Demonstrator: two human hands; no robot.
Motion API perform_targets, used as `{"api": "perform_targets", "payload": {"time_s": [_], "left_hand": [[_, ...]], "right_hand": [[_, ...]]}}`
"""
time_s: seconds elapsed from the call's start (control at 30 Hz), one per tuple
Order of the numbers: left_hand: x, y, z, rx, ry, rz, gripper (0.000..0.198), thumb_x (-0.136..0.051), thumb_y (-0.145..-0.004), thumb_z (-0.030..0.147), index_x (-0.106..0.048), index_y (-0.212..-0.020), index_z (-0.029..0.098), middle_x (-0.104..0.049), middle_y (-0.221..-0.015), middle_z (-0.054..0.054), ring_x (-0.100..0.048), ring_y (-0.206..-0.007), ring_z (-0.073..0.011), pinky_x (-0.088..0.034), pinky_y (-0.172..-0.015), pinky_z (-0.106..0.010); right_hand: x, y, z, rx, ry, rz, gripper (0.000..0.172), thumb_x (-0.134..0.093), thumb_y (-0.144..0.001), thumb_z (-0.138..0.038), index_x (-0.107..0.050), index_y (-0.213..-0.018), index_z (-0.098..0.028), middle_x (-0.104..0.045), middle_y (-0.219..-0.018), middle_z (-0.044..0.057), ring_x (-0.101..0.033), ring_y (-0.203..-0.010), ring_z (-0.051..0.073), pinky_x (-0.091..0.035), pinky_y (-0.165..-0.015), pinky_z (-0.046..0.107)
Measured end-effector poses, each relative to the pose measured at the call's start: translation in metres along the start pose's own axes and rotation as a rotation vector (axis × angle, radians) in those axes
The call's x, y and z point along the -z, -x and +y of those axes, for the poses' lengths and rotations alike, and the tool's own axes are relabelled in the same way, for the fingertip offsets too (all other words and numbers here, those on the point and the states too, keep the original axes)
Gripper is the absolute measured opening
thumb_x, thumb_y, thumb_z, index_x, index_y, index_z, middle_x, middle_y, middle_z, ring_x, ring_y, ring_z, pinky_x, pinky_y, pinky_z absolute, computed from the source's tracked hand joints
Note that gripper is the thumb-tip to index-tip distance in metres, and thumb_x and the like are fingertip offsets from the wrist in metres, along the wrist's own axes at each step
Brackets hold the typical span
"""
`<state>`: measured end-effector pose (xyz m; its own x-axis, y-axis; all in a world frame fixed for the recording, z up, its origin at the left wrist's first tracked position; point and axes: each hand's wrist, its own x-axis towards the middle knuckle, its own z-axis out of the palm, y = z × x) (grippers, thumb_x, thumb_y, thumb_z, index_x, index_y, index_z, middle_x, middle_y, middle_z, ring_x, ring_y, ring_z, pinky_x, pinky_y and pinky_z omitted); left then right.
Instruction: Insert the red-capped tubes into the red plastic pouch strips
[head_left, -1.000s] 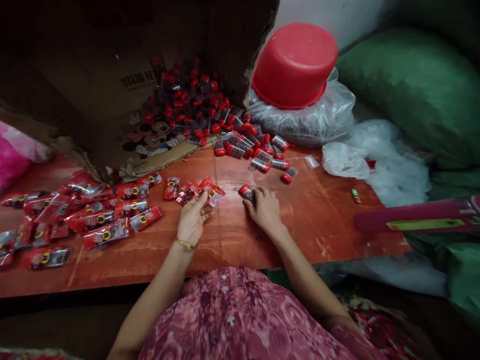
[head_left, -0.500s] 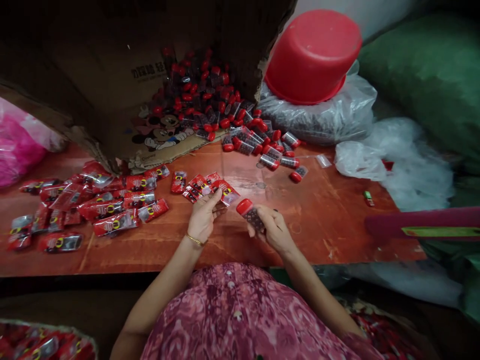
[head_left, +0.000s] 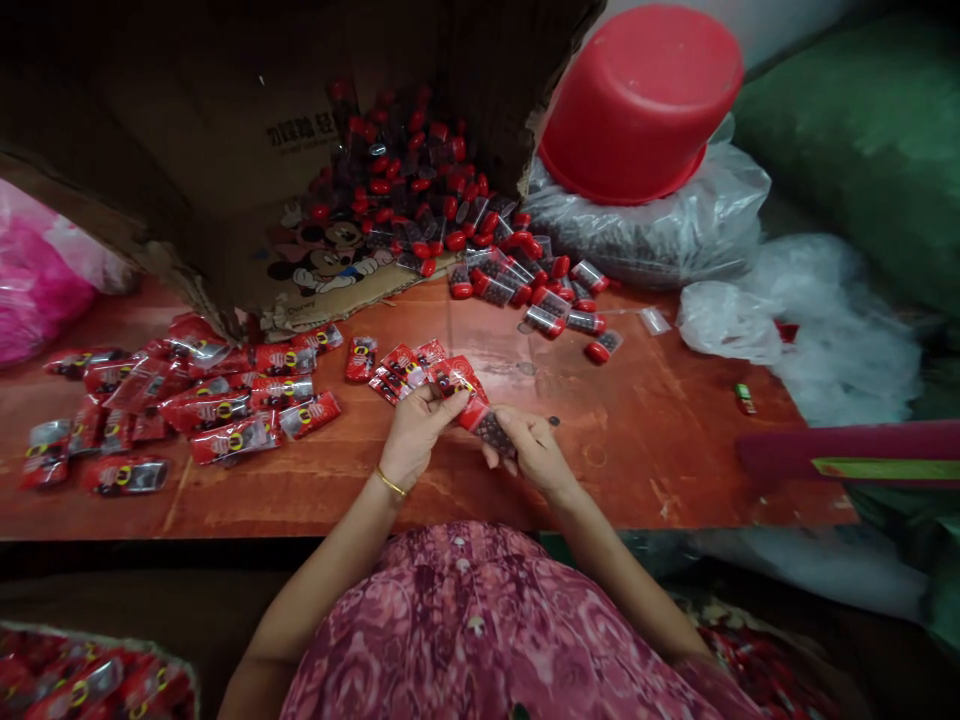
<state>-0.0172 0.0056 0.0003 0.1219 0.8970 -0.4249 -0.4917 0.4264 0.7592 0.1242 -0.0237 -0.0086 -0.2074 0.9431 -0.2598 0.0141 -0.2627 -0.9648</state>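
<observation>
1. Left hand (head_left: 417,435) grips a red sleeve (head_left: 459,380) at its near end, fingers closed on it, above the table (head_left: 660,440).
2. Right hand (head_left: 534,455) is closed around a small vial (head_left: 491,428) of dark beads and holds its red end at the mouth of the sleeve. The two hands are close together, near the table's near edge.
3. It looks that the vial is only at the start of going in; most of it is outside the sleeve.
4. Done, as I judge: many packed sleeves (head_left: 202,405) lie on the left of the table.
5. Left to do: a big heap of loose vials (head_left: 465,240) spills from the box (head_left: 225,150) at the far side, and a few spare sleeves (head_left: 397,365) lie just beyond the left hand.
</observation>
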Motion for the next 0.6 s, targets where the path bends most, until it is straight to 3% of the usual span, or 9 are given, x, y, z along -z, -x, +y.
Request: {"api": "perform_targets", "payload": {"time_s": [0.27, 0.4, 0.5, 0.6], "left_hand": [[-0.002, -0.002, -0.019, -0.136, 0.103, 0.083, 0.034, -0.082, -0.048, 0.025, -0.064, -0.073, 0.014, -0.067, -0.071, 0.002, -0.058, -0.064, -0.0082, -0.046, -0.070, -0.022], [-0.005, -0.002, -0.020, -0.070, 0.144, 0.044, 0.033, -0.082, -0.048, 0.027, -0.065, -0.074, 0.015, -0.067, -0.072, 0.002, -0.059, -0.066, -0.0086, -0.046, -0.070, -0.021], [-0.006, -0.002, -0.018, -0.039, 0.184, 0.003, 0.033, -0.082, -0.048, 0.029, -0.066, -0.074, 0.015, -0.068, -0.073, 0.002, -0.061, -0.068, -0.0092, -0.046, -0.071, -0.021], [-0.005, -0.002, -0.015, -0.042, 0.201, -0.012, 0.030, -0.081, -0.052, 0.027, -0.067, -0.075, 0.016, -0.069, -0.074, 0.002, -0.061, -0.071, -0.0099, -0.046, -0.073, -0.021]], "right_hand": [[-0.013, -0.012, 0.013, 0.077, 0.002, 0.199, 0.042, -0.040, -0.080, -0.060, -0.048, -0.068, -0.020, -0.049, -0.042, -0.005, -0.034, -0.030, 0.006, -0.025, -0.032, 0.020], [-0.019, -0.018, 0.018, 0.199, 0.158, 0.303, 0.041, -0.036, -0.086, -0.052, -0.042, -0.059, -0.021, -0.042, -0.044, -0.005, -0.037, -0.039, 0.008, -0.031, -0.040, 0.021], [-0.023, -0.022, 0.020, 0.330, 0.278, 0.431, 0.035, -0.038, -0.086, -0.044, -0.042, -0.061, -0.021, -0.044, -0.053, -0.004, -0.041, -0.050, 0.009, -0.034, -0.048, 0.022], [-0.024, -0.024, 0.020, 0.362, 0.287, 0.413, 0.032, -0.037, -0.087, -0.041, -0.043, -0.063, -0.020, -0.042, -0.055, -0.004, -0.040, -0.051, 0.009, -0.034, -0.050, 0.022]]}}
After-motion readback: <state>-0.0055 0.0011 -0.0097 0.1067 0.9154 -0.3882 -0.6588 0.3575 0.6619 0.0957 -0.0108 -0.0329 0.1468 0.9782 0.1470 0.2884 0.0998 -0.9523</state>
